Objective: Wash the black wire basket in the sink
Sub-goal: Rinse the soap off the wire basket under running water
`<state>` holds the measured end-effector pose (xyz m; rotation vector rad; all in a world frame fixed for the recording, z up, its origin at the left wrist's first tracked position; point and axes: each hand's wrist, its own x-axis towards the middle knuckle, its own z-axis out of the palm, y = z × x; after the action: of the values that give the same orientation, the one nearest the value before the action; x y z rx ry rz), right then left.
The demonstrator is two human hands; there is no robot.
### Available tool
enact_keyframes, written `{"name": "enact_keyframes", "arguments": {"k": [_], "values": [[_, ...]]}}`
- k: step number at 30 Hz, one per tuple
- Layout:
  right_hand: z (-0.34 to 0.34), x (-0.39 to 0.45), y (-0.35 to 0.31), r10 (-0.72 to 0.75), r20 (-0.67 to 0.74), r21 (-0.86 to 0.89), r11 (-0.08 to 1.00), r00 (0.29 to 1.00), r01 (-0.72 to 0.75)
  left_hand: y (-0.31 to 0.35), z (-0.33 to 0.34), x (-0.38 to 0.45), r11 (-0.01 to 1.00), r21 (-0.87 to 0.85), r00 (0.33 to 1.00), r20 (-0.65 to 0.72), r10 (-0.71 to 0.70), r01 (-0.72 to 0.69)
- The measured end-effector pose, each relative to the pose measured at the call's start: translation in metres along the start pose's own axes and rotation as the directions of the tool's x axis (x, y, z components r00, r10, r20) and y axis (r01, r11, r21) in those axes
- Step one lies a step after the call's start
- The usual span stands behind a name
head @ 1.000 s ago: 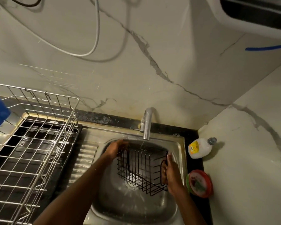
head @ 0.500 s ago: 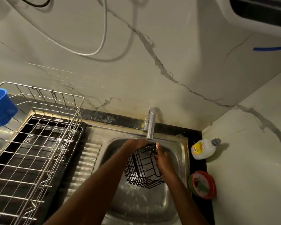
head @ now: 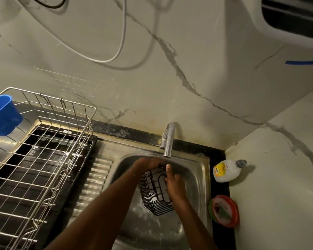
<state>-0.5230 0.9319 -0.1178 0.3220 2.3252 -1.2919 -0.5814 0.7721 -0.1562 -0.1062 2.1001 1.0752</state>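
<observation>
The black wire basket point(head: 154, 193) hangs tilted on end over the steel sink point(head: 197, 179), just below the chrome tap point(head: 168, 141). My left hand point(head: 148, 164) grips its top rim from the left, fingers curled over the wire. My right hand point(head: 173, 186) holds the basket's right side, thumb pointing up toward the spout. The basket's far side is hidden behind my hands. Water spray shows in the sink bowl under the basket.
A silver wire dish rack point(head: 43, 159) stands on the drainboard at the left, with a blue plastic cup point(head: 3, 115) hooked on its far edge. A white dish-soap bottle point(head: 226, 170) and a red-lidded round container point(head: 224, 211) sit on the black counter strip at the right.
The basket has turned from lying wide across the sink to standing on end. Both hands have come closer together under the tap.
</observation>
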Motion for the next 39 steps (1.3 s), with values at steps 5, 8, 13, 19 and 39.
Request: {"name": "enact_keyframes", "arguments": {"k": [5,8,13,19,39], "values": [[-0.010,0.013,0.000,-0.009,-0.072,-0.086,0.996,0.997,0.003,0.011,0.011,0.000,0.979,-0.173,0.985,-0.108,-0.132,0.112],[-0.015,0.020,0.004,0.040,-0.066,-0.087,0.995,0.997,-0.045,0.018,0.017,-0.006,0.990,-0.136,0.993,-0.097,-0.063,0.049],[0.022,0.058,0.028,0.332,-0.075,-0.161,0.927,0.940,-0.340,0.038,0.041,-0.013,0.929,0.366,0.919,-0.381,0.095,0.056],[0.012,0.046,0.035,0.289,-0.071,0.134,0.951,0.955,-0.278,0.025,0.022,-0.016,0.983,-0.063,0.974,-0.157,0.161,-0.173],[0.023,0.045,-0.019,-0.283,0.153,-0.524,0.789,0.947,0.320,-0.024,0.029,-0.055,0.745,-0.551,0.876,-0.473,0.092,-0.376]]}}
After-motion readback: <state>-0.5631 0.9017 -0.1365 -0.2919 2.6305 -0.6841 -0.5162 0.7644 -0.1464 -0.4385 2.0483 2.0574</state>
